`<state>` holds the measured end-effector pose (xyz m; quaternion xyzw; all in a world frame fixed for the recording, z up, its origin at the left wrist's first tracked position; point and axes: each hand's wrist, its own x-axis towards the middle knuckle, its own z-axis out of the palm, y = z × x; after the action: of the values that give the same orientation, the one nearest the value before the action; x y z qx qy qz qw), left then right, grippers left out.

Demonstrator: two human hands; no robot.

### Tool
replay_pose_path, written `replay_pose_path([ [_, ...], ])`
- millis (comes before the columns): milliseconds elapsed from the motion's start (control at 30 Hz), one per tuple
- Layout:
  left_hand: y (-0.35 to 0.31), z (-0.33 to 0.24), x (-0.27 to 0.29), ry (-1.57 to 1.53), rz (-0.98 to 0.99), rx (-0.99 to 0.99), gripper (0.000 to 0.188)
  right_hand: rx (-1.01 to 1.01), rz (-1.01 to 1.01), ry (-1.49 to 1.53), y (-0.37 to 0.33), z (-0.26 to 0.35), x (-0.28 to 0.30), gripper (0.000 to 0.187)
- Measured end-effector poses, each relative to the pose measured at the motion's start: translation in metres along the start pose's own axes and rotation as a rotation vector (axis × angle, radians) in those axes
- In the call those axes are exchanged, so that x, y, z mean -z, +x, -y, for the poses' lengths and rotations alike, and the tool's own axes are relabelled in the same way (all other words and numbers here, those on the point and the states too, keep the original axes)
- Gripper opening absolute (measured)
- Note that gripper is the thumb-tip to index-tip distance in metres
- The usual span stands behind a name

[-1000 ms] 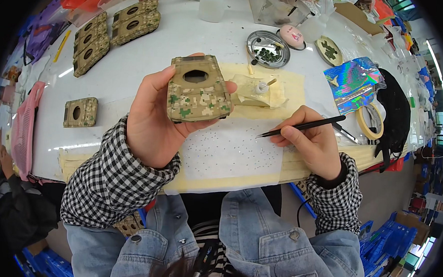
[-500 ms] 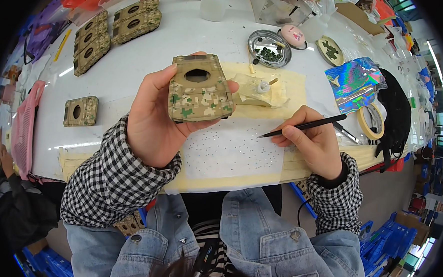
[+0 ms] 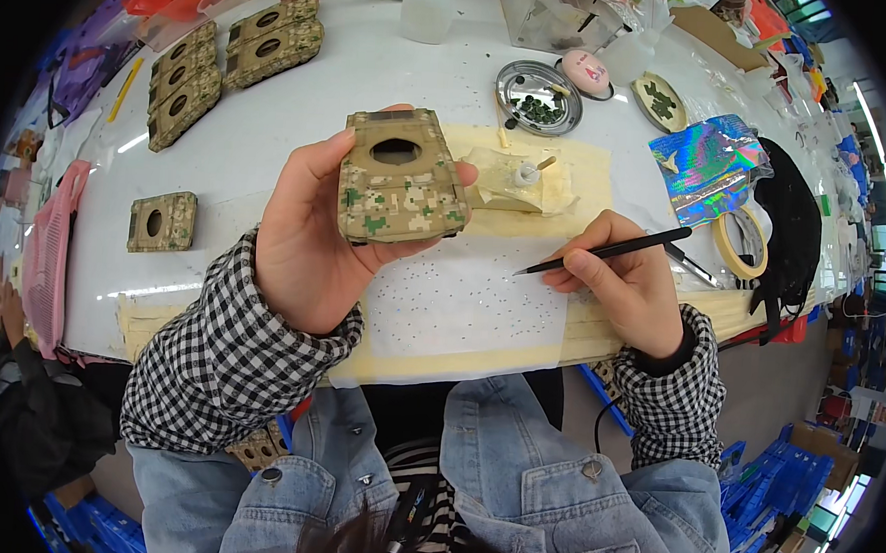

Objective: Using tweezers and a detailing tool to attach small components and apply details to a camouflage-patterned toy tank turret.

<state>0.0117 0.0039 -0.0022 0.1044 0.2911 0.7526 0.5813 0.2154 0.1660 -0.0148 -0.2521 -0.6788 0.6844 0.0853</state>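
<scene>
Containers first: round metal dish (image 3: 539, 83) at the far side of the white worktop (image 3: 301, 119) holds a cluster of small dark green pieces. A smaller round dish (image 3: 660, 102) to its right holds a few green bits too. Low pale paper tray (image 3: 508, 180) just right of the held part carries a small white cup with a stick in it.

Left hand (image 3: 310, 235) holds a camo-painted block (image 3: 400, 179) up off the worktop, above the speckled white sheet (image 3: 462, 298). Grip is wrapped around it: thumb on the right edge, fingers on the left side and underneath, palm behind the near end. Top face with the oval hole faces the camera. Long axis runs near-to-far, narrower end pointing away from the person, slightly tilted.

Right hand (image 3: 628, 281) rests on the sheet's right edge, fingers pinched closed around a thin black brush (image 3: 605, 252). Brush lies nearly level, tip pointing left toward the block, tip apart from it, over the sheet.

More camo blocks: one lying flat on the left of the worktop (image 3: 161, 222), several stacked at far left (image 3: 234, 55). Tape roll (image 3: 740, 242) and holographic pouch (image 3: 704, 165) to the right.
</scene>
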Motion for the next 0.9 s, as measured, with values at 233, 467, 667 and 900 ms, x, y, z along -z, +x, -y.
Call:
replay_pose_path([
  [233,0.0002,0.0003,-0.0001,0.004,0.002,-0.006,0.049,0.000,0.016,-0.003,0.0001,-0.0001,0.0007,0.013],
  [467,0.0002,0.0003,-0.0013,-0.012,0.002,-0.007,0.049,-0.003,0.011,-0.004,-0.0003,0.0003,0.0012,0.014],
  [667,0.0004,0.0001,-0.0010,-0.011,0.019,0.000,0.048,-0.014,0.003,-0.005,-0.0007,0.0012,0.0014,0.014],
  [900,0.0005,-0.0001,0.0000,0.008,0.009,0.001,0.048,-0.005,0.004,-0.006,-0.0006,0.0004,0.0011,0.014],
])
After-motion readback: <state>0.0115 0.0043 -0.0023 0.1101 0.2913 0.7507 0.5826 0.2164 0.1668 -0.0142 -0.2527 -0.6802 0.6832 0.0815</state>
